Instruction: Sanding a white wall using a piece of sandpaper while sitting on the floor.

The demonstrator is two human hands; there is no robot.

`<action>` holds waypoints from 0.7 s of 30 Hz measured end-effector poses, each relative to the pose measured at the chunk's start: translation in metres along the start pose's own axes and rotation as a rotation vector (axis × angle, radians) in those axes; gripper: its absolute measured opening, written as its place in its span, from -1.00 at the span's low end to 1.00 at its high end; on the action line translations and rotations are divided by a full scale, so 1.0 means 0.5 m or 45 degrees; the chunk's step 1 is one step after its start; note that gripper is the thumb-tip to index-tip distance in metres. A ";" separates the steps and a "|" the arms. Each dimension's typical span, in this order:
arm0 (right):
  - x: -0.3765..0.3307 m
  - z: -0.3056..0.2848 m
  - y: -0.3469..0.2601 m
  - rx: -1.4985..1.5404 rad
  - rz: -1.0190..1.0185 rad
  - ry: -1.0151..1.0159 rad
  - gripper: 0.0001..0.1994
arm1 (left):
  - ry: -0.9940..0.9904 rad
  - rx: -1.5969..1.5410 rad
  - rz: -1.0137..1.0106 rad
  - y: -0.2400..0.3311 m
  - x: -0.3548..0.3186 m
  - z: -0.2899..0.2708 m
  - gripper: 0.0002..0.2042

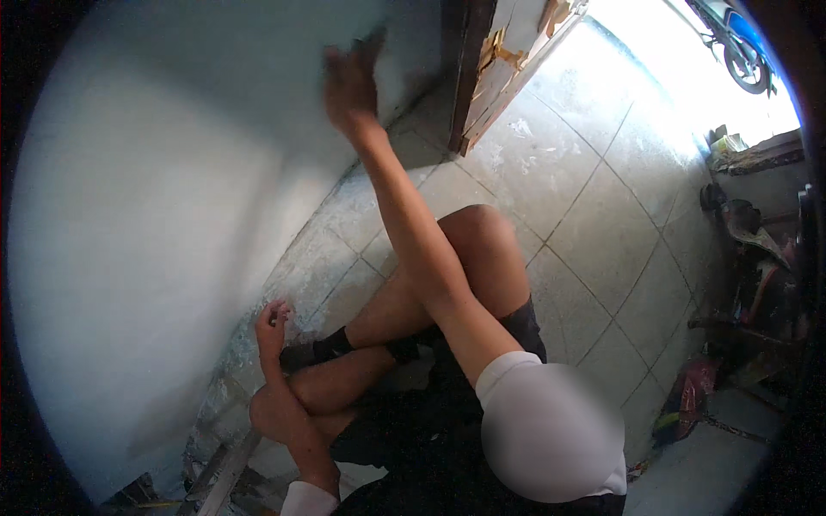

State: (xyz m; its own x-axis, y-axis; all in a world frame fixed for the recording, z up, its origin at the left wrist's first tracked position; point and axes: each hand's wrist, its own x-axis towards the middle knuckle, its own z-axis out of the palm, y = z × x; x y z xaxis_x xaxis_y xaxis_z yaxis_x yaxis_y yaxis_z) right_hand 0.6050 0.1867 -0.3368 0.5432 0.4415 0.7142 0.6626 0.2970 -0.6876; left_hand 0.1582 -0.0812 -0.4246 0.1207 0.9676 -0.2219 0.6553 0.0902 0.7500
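Observation:
My right arm stretches up and forward to the pale wall (pixel 172 215). At its end my right hand (pixel 351 86) is at the wall's surface, near the door frame. Blur and shadow smear its fingers, and a dark shape at their tips cannot be made out. Lower down, my left hand (pixel 273 325) hangs just off the wall beside my shoe, the forearm passing over my bent knee. Its fingers are loosely bent and apart, with nothing seen in them. I sit low with my legs folded on the tiled floor.
A worn door frame (pixel 486 77) with chipped, peeling edges stands ahead, beside a bright doorway. Outside is a blue motorcycle (pixel 747 47). Dark clutter (pixel 757 258) lines the right side. Wood strips (pixel 225 477) lie by the wall at lower left. Pale marks spot the floor tiles (pixel 594 232).

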 end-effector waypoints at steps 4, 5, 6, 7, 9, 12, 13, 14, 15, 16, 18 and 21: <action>0.031 -0.050 0.021 -0.399 0.054 -0.281 -0.43 | 0.032 0.052 0.002 -0.008 0.002 0.000 -0.70; 0.039 -0.056 0.000 -0.808 -0.079 -0.399 -0.43 | 0.006 0.057 0.009 -0.010 0.004 0.001 -0.69; 0.043 -0.059 -0.033 -1.073 -0.355 -0.369 -0.44 | -0.015 0.053 -0.018 -0.012 0.005 0.000 -0.69; 0.044 -0.054 -0.086 -0.845 -0.250 -0.321 -0.44 | -0.030 0.076 0.020 -0.012 0.006 0.001 -0.69; 0.043 -0.057 -0.162 -0.239 -0.189 -0.004 -0.45 | -0.042 0.023 0.002 -0.013 0.007 0.002 -0.69; 0.049 -0.078 -0.169 0.011 0.141 -0.108 -0.44 | -0.044 0.059 0.011 -0.010 0.005 0.003 -0.68; 0.051 -0.090 -0.153 0.090 0.275 -0.290 -0.43 | -0.028 0.093 -0.016 -0.008 0.005 0.003 -0.68; 0.050 -0.095 -0.140 0.029 0.434 -0.599 -0.41 | 0.005 0.063 0.010 -0.006 0.003 0.002 -0.68; 0.049 -0.103 -0.123 0.066 0.452 -0.840 -0.40 | 0.024 0.019 -0.020 -0.006 0.001 0.002 -0.68; 0.041 -0.098 -0.120 -0.466 0.305 -0.983 -0.38 | 0.047 0.016 0.041 -0.005 0.000 0.001 -0.68; 0.024 -0.088 -0.119 -0.710 0.156 -0.865 -0.36 | 0.007 0.033 0.048 -0.003 0.001 0.002 -0.68; -0.004 -0.077 -0.147 0.375 0.362 -0.298 -0.36 | -0.003 0.079 0.019 -0.002 0.000 0.003 -0.67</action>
State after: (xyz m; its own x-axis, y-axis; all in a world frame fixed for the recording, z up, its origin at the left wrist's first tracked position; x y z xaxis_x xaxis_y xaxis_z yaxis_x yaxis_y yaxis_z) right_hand 0.5751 0.1314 -0.2825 0.5287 0.7091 0.4665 0.3112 0.3494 -0.8838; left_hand 0.1589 -0.0815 -0.4263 0.1327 0.9681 -0.2124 0.6981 0.0608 0.7134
